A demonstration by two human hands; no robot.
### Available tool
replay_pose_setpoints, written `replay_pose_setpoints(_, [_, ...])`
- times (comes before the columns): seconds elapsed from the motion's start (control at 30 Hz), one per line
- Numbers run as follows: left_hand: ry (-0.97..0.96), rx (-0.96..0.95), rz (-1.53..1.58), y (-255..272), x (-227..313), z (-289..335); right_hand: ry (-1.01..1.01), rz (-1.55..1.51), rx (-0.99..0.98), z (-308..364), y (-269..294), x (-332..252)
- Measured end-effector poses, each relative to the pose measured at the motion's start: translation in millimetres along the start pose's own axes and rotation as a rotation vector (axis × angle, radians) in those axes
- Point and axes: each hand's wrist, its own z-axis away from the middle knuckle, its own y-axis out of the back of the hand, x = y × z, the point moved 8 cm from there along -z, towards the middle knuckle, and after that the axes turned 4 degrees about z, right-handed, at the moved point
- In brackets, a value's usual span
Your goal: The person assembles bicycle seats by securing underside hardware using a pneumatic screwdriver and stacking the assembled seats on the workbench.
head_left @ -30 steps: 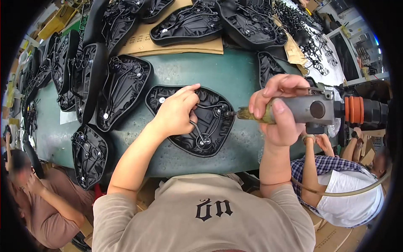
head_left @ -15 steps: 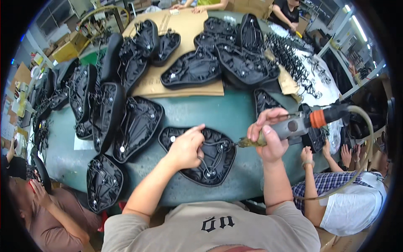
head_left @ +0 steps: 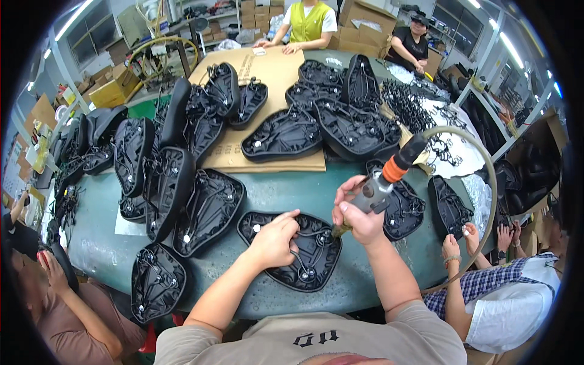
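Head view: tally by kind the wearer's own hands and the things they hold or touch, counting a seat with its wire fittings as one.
Hands: 2 (left hand, right hand)
Black seat: 1
Grey power tool: 1
Total: 4

Beige short-sleeved shirt [head_left: 261,339], black printed lettering [head_left: 330,336]

Surface [head_left: 286,190] is green. Saddle [head_left: 320,258] at the tool tip is black, with a white disc [head_left: 256,228]. Power tool [head_left: 372,196] shows a grey body, orange ring [head_left: 395,170] and black rear section [head_left: 412,148]; hose [head_left: 491,173] is yellowish tan. Cardboard [head_left: 301,165] is light brown. Wearer's shirt [head_left: 261,331] is greyish beige with black lettering. Neighbour's garment [head_left: 480,289] is checked, dark blue and white. Far vest [head_left: 305,25] is yellow-green.
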Motion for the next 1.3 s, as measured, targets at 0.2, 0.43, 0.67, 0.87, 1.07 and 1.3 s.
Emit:
replay_pose_setpoints(0.2, [0.013, -0.105, 0.126, -1, 2, 5, 0.061, 0.109, 0.056, 9, -5, -5])
replay_pose_setpoints(0.43, [0.361, 0.383, 0.645, 143, -49, -116, 0.041, 0.030, 0.166, 0, 26, 3])
replay_pose_setpoints(0.67, [0.388, 0.480, 0.122, 249, -36, -200, 0.073, 0.006, 0.167, 6, 24, -2])
replay_pose_setpoints(0.87, [-0.148, -0.328, 0.220, 51, 45, -47, 0.039, -0.032, 0.121, 8, 24, -2])
replay_pose_setpoints(1.07, [-0.069, 0.102, -0.034, -7, 25, -3, 0.088, 0.152, 0.157, 1, 11, -13])
replay_pose_setpoints(1.3, [-0.086, 0.194, -0.119, -13, 18, 1, 0.142, 0.090, -0.032, 1, 17, -7])
